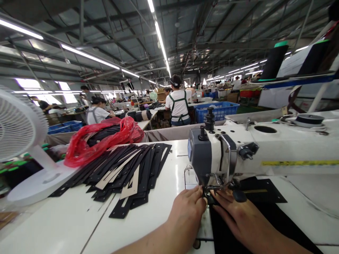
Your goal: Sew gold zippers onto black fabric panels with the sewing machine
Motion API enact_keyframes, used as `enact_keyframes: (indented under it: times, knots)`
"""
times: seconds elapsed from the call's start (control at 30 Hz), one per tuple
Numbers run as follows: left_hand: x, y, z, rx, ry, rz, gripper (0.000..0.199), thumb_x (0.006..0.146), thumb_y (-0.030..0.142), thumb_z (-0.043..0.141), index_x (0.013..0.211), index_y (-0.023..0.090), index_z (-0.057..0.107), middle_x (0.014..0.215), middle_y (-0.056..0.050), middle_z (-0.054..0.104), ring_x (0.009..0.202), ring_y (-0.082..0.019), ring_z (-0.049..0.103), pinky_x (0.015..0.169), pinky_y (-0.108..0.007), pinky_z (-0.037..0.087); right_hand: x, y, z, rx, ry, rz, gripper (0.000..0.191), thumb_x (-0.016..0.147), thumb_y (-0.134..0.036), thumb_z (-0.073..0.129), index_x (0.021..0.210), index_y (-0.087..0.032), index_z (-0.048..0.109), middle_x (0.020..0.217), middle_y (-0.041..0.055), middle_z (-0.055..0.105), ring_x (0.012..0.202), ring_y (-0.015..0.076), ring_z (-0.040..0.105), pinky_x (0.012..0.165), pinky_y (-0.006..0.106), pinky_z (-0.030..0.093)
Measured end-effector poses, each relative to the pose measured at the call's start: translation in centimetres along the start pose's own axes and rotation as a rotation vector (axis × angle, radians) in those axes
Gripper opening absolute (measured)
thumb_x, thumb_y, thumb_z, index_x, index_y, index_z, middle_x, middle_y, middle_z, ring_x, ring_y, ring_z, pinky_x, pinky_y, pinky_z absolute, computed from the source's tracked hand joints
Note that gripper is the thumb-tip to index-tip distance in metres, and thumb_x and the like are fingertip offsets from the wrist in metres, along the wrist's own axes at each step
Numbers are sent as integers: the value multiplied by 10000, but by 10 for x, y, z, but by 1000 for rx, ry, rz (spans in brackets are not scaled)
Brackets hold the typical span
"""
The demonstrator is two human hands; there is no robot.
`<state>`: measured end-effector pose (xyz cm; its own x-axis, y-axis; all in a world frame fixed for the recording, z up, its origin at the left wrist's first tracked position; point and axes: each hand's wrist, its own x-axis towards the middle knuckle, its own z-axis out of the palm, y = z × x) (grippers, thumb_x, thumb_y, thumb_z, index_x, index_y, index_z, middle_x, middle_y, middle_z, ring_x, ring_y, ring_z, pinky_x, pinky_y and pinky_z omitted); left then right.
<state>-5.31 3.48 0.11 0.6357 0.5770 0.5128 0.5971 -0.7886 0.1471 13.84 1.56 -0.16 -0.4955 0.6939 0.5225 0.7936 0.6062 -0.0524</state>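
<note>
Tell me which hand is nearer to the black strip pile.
Left: the left hand is right of the pile; the right hand is farther right, over black material.

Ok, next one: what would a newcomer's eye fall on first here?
Probably the bright red plastic bag, at the back left of the white table, between the white fan and the overlapping spread of black strips. After that, likely the big white sewing machine on the right, with the left hand and right hand close together at its needle area.
</note>
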Motion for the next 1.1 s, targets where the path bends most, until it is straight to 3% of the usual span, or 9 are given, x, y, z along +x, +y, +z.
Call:
enact_keyframes:
  times: [0.23, 0.43, 0.53, 0.67, 0.73, 0.8, 0.9, 1.0, 1.1]
  knots:
    - [-2, -3, 5, -81, 21, -70, 122, 832, 107, 565, 908, 153, 648, 1118, -105, 642, 1053, -232, 592, 916, -366, 484, 2, 2, 4, -41, 29, 18, 293, 865, -225, 471, 1145, -188, 548, 1089, 84, 644, 995, 238, 605, 889, 437, 485]
    - [-23, 21, -23, -363, 37, -237, 306, 803, 66, 514, 1053, 202, 628, 1155, -95, 591, 1049, -241, 557, 903, -418, 469, -34, -7, -5, -318, 81, -10, 584, 861, -421, 481, 1307, -55, 394, 1231, 202, 549, 1142, 332, 513, 881, 545, 456]
    - [-40, 42, -38, -689, -4, -460, 318, 829, 117, 490, 1128, 184, 576, 1094, -108, 595, 1001, -216, 573, 891, -394, 474, -60, -30, -22, -401, 57, -28, 744, 844, -496, 467, 1393, -35, 266, 1308, 216, 468, 1163, 328, 497, 828, 503, 497]
    - [-46, 68, -40, -1221, -67, -891, 423, 793, 289, 586, 1158, 94, 500, 1091, -165, 585, 889, -224, 620, 676, -321, 534, -81, -70, -41, -379, 29, -64, 828, 837, -493, 465, 1436, -25, 138, 1317, 212, 454, 1166, 323, 496, 806, 482, 513]
    - [-44, 78, -37, -1339, -124, -959, 538, 706, 312, 676, 1149, 70, 490, 1021, -159, 615, 811, -217, 632, 589, -277, 510, -84, -86, -49, -304, 14, -43, 795, 853, -439, 456, 1444, -40, 104, 1326, 197, 452, 1185, 311, 481, 828, 475, 506]
    - [-42, 84, -36, -1307, -164, -937, 554, 637, 280, 733, 1109, 78, 525, 849, -95, 658, 717, -192, 626, 565, -255, 474, -86, -94, -59, -195, 0, 25, 691, 883, -345, 423, 1448, -83, 123, 1352, 159, 442, 1214, 273, 457, 872, 442, 492]
    - [-47, 84, -41, -1236, -90, -890, 491, 614, 258, 757, 1048, 115, 575, 736, -30, 673, 682, -174, 622, 630, -264, 464, -99, -86, -78, -96, 57, 227, 498, 921, -284, 354, 1392, -134, 294, 1341, 126, 468, 1206, 245, 466, 923, 416, 463]
    - [-60, 79, -54, -1326, -25, -885, 561, 622, 330, 778, 1096, 127, 561, 738, -20, 689, 723, -186, 643, 701, -277, 475, -123, -66, -97, -104, 185, 507, 418, 904, -435, 372, 1141, -141, 552, 1090, 147, 615, 1005, 306, 580, 849, 496, 475]
    - [-76, 78, -65, -1390, -5, -885, 651, 623, 379, 793, 1161, 124, 531, 734, -26, 697, 744, -197, 654, 732, -288, 484, -139, -58, -107, 108, 85, 715, 431, 831, -582, 430, 850, -198, 627, 795, 83, 644, 731, 259, 620, 660, 415, 525]
